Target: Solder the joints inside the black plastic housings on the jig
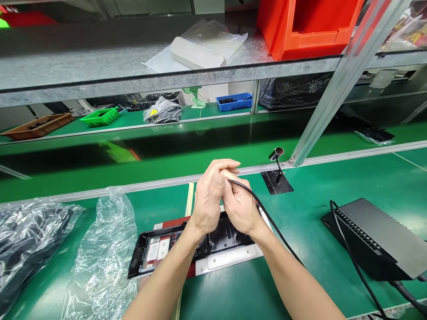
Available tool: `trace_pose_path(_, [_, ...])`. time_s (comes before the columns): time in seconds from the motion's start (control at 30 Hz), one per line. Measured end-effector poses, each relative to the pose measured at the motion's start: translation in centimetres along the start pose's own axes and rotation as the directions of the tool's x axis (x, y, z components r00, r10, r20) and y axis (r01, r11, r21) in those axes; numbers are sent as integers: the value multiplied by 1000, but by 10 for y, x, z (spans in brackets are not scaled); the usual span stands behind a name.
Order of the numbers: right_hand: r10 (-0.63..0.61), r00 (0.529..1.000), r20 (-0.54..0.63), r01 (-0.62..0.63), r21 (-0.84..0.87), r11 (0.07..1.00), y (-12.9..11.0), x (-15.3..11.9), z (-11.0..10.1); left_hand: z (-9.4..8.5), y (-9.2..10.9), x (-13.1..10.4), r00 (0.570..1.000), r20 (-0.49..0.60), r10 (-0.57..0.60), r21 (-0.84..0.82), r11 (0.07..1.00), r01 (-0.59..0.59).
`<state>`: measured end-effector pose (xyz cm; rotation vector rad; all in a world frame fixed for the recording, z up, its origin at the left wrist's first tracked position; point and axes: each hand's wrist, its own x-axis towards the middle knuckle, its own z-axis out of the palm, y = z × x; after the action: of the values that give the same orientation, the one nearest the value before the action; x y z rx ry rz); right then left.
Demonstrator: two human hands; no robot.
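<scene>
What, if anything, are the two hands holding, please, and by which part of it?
A black cable, gripped where it enters the clasped left hand and right hand; whether that is its end is hidden.

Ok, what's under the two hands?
Beneath the left hand and right hand lies a black housing, with a white strip along its near side. The hands hide part of its interior; what's there can't be seen.
</scene>
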<state>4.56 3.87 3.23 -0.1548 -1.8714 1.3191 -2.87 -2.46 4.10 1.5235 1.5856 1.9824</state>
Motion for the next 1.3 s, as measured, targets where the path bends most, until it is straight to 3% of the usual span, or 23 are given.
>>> trace_pose_path(0.17, [59, 998, 39, -59, -1, 998, 4, -2, 4, -7, 6, 9, 997, 63, 53, 100, 993, -59])
trace_pose_path(0.37, [-35, 998, -46, 32, -61, 998, 14, 1, 7, -6, 11, 15, 984, 176, -9, 48, 999, 1])
trace_pose_path(0.7, [-61, 998, -21, 59, -81, 995, 26, -3, 8, 5, 2, 11, 995, 86, 45, -186, 982, -29])
trace_pose_path(1.3, [-60, 998, -32, 51, -226, 973, 34, 0, 9, 4, -11, 3, 995, 35, 93, -215, 973, -84])
